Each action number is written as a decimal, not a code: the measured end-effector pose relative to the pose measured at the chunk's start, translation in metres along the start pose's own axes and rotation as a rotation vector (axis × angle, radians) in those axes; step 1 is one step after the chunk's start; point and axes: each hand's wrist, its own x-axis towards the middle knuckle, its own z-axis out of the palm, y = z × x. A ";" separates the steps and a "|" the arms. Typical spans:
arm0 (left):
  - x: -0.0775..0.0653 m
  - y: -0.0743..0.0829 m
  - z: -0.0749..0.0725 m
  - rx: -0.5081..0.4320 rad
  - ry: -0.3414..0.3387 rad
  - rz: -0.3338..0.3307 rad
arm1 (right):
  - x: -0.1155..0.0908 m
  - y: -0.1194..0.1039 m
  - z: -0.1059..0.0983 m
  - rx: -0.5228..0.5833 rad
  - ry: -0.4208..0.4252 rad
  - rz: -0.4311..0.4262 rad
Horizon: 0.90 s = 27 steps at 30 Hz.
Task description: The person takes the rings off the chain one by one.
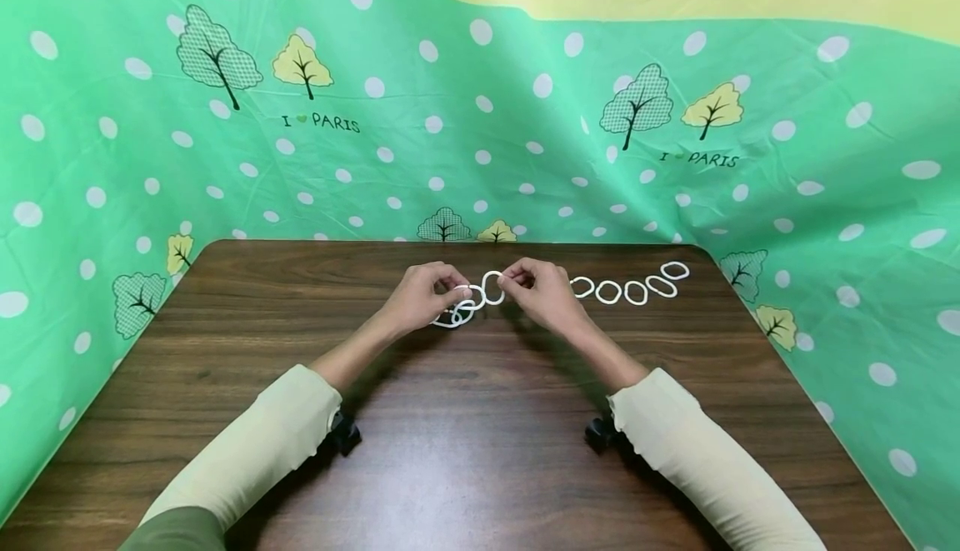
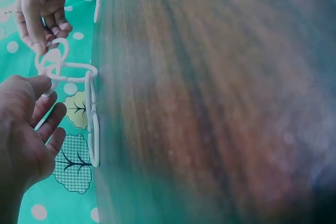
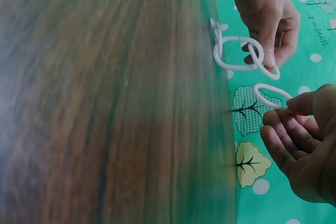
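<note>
Thumb and fingers of my left hand (image 1: 423, 294) pinch a white plastic ring link (image 3: 276, 75) above the far part of the table. More white links (image 1: 452, 325) hang interlocked from it, partly on the tabletop below that hand. Just to the right, my right hand (image 1: 542, 291) pinches a single white link (image 3: 255, 94) by its edge. In the right wrist view this single link stands close to the left hand's link, with a small gap between them. Whether either link has a slit is too small to tell.
Several loose white links (image 1: 609, 303) lie in a row to the right of my right hand, reaching toward the far right corner. The brown wooden table (image 1: 465, 451) ends at a green dotted cloth (image 1: 480, 184) behind and at the sides.
</note>
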 end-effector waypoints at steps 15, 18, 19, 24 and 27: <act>0.002 -0.005 -0.004 -0.015 -0.021 -0.013 | 0.003 0.027 -0.024 -0.033 -0.069 0.122; 0.002 -0.005 -0.005 -0.022 -0.031 -0.021 | 0.005 0.036 -0.030 -0.039 -0.075 0.137; 0.002 -0.004 -0.006 -0.022 -0.034 -0.025 | 0.006 0.039 -0.032 -0.045 -0.075 0.144; 0.003 -0.004 -0.009 -0.009 -0.034 -0.041 | 0.008 0.051 -0.039 -0.105 -0.084 0.177; 0.004 -0.005 -0.010 0.004 -0.037 -0.050 | 0.008 0.056 -0.044 -0.151 -0.096 0.184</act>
